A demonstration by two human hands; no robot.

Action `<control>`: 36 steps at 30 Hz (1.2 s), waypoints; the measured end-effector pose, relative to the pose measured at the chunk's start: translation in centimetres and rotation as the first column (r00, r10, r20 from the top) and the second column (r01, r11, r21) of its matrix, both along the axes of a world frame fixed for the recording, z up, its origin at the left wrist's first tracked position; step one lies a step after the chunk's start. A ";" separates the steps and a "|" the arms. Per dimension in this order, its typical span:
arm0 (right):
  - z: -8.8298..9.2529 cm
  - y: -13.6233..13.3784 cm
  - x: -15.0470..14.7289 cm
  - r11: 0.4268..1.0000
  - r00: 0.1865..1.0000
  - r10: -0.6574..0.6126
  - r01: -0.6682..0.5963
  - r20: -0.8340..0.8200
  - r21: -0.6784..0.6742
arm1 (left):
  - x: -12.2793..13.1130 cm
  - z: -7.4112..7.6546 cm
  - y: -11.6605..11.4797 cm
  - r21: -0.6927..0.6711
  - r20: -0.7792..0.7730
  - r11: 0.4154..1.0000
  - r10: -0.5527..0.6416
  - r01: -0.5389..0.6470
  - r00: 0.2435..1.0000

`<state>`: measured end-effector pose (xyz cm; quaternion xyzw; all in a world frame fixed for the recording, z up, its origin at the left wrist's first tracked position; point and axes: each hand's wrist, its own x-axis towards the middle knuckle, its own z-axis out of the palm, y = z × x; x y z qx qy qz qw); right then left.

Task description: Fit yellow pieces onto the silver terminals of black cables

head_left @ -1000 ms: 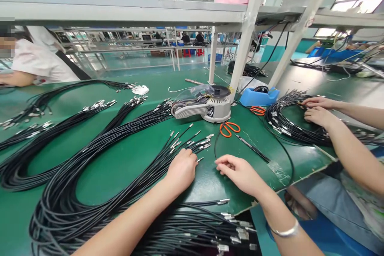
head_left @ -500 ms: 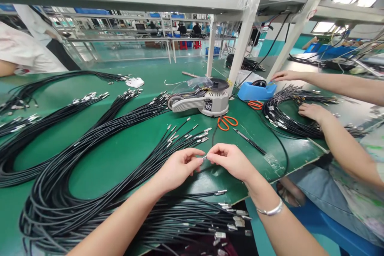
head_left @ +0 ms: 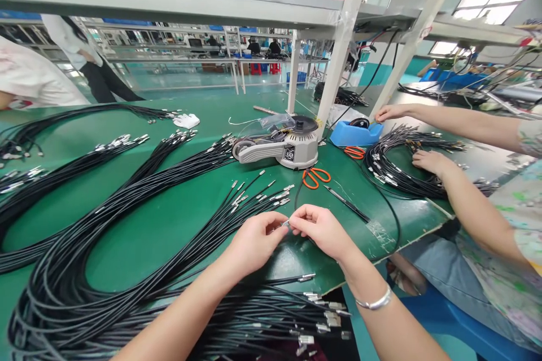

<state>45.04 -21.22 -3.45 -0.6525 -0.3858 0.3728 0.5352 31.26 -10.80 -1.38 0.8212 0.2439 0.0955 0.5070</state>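
My left hand (head_left: 254,242) and my right hand (head_left: 324,229) meet fingertip to fingertip over the green table (head_left: 169,225). Both pinch the small silver metal tip of a black cable (head_left: 286,223) between them. The fanned ends of a long looped bundle of black cables (head_left: 249,198) lie just beyond my left hand. More cable ends with metal tips (head_left: 322,316) hang over the near table edge below my wrists. A thin black cable (head_left: 392,220) curves away to the right of my right hand.
A grey tape dispenser (head_left: 282,146) stands mid-table, with orange scissors (head_left: 315,176) and a blue tape holder (head_left: 355,132) near it. A co-worker's hands (head_left: 427,161) handle a coiled cable bundle (head_left: 393,172) at right. Another person's sleeve (head_left: 29,82) shows at far left.
My hands rose from resting flat on the table and came together, pinching one cable tip. The co-worker's far hand reached out toward the blue holder.
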 end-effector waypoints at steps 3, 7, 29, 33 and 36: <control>0.0 -0.5 0.2 0.999 0.993 -0.016 0.020 0.120 -0.026 | 0.5 -0.2 -0.3 -0.045 -0.008 0.997 0.060 -0.060 0.998; -0.6 -2.6 0.3 0.986 0.863 -0.052 0.124 0.502 -0.110 | 0.4 -1.1 -0.2 -0.160 -0.033 0.973 0.165 -0.169 0.986; 8.0 11.8 20.5 0.874 0.901 -0.434 0.423 0.008 -0.240 | -0.5 -5.4 2.4 -0.025 0.143 0.986 0.166 -0.164 0.976; 8.2 12.4 20.5 0.884 0.910 -0.413 0.391 -0.034 -0.257 | -0.6 -5.4 2.6 -0.005 0.166 0.985 0.170 -0.172 0.971; 8.4 12.6 20.4 0.880 0.897 -0.436 0.411 -0.064 -0.236 | -0.7 -5.4 2.5 -0.028 0.168 0.976 0.218 -0.216 0.961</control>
